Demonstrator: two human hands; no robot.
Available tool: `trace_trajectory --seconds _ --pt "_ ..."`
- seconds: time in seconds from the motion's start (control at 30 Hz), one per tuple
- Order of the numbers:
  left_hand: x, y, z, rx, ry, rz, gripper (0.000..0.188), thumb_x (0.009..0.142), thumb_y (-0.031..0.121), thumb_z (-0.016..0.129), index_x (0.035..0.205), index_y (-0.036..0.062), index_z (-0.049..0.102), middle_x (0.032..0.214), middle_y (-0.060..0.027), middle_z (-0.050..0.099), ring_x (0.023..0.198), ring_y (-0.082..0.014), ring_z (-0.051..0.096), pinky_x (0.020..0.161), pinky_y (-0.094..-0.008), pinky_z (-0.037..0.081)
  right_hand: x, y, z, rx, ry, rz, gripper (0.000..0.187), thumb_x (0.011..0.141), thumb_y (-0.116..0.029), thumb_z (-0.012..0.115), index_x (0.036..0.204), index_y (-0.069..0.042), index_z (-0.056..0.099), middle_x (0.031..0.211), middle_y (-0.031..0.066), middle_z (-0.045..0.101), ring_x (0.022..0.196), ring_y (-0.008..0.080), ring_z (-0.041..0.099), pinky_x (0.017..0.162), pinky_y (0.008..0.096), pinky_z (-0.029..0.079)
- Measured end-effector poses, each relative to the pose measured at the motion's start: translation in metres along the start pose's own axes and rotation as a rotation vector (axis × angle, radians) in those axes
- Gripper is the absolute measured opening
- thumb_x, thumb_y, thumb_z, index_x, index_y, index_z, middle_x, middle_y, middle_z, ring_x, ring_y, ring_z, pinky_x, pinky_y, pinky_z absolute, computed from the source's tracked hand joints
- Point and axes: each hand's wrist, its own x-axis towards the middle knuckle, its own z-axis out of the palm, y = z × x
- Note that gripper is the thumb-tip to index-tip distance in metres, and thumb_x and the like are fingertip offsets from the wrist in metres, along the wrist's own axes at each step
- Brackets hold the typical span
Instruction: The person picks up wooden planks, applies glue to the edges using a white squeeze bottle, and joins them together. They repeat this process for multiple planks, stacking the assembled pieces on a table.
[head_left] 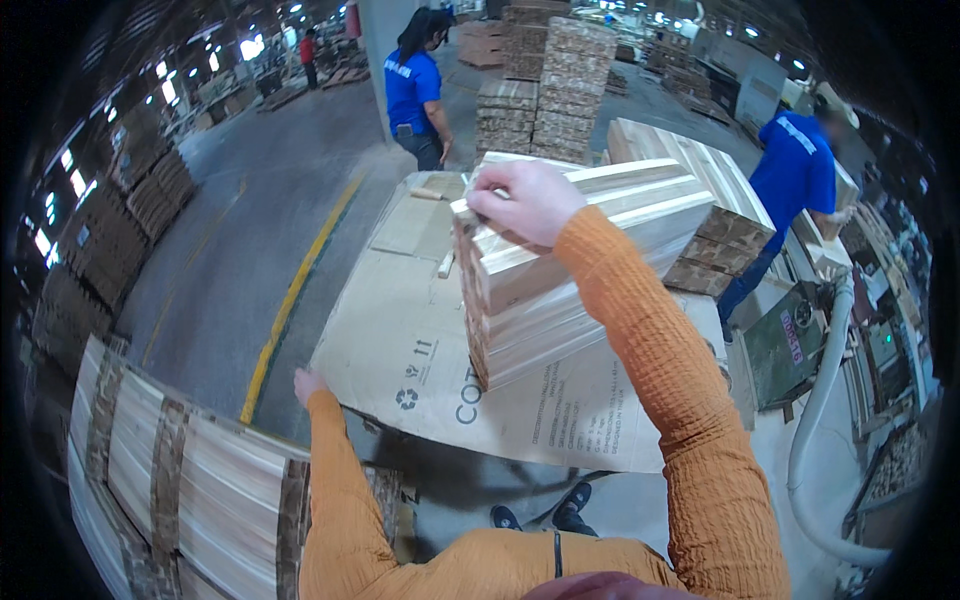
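Observation:
A stack of pale wooden boards (560,320) stands on a flattened cardboard sheet (400,330) spread in front of me. Over the stack's near left top corner, my right hand (525,200) has its fingers curled around the end of a top wooden board (478,222). My left hand (311,384) is low at the left, beside the cardboard's left edge, and its fingers are too small and turned away to read. Small wooden offcuts (445,264) lie on the cardboard, left of the stack.
Behind stands another board stack (700,180). Bundled boards (215,470) fill the lower left. Two people in blue shirts are near: one person (412,90) beyond the cardboard, another person (795,165) at the right by a green machine (785,345) with a pale hose (815,430).

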Motion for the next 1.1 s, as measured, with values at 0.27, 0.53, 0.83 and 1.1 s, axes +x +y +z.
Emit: trace_trajectory --seconds 0.27,0.53,0.83,1.1 --pt "-0.007 0.015 -0.012 0.039 -0.085 -0.152 0.034 0.091 0.029 0.044 0.111 0.0031 0.053 0.104 -0.0199 0.062 0.097 -0.0389 0.061 0.08 -0.0487 0.049 -0.004 0.002 0.001 -0.075 0.025 -0.022 0.025 0.082 -0.034 0.055 0.082 -0.011 0.066 0.078 0.01 0.067 0.08 0.0287 0.064 0.076 0.0407 0.047" --pt "-0.023 -0.011 -0.001 -0.269 0.139 -0.386 0.029 0.093 0.026 0.041 0.104 0.002 0.055 0.105 -0.0224 0.062 0.099 -0.039 0.06 0.08 -0.0496 0.048 -0.004 -0.001 -0.003 -0.063 0.038 -0.006 0.023 0.081 -0.032 0.055 0.079 -0.012 0.066 0.077 0.01 0.067 0.08 0.0286 0.064 0.076 0.0409 0.047" --pt "-0.072 -0.025 0.001 -1.425 -0.022 -0.305 0.032 0.085 0.005 0.053 0.117 -0.0015 0.052 0.105 -0.0144 0.059 0.084 -0.0253 0.058 0.073 -0.0362 0.053 0.0 0.005 0.001 -0.022 0.063 -0.054 0.029 0.081 -0.031 0.056 0.088 -0.005 0.068 0.075 0.0149 0.065 0.074 0.0317 0.063 0.071 0.0389 0.049" --pt "-0.145 0.171 -0.066 -1.375 -0.143 0.363 0.029 0.084 0.01 0.064 0.109 -0.0014 0.057 0.091 -0.0102 0.064 0.073 -0.0151 0.063 0.065 -0.0256 0.052 -0.001 0.001 0.0 0.059 -0.02 0.063 0.031 0.082 -0.034 0.058 0.09 -0.006 0.068 0.079 0.0142 0.068 0.075 0.0281 0.066 0.072 0.0354 0.05"
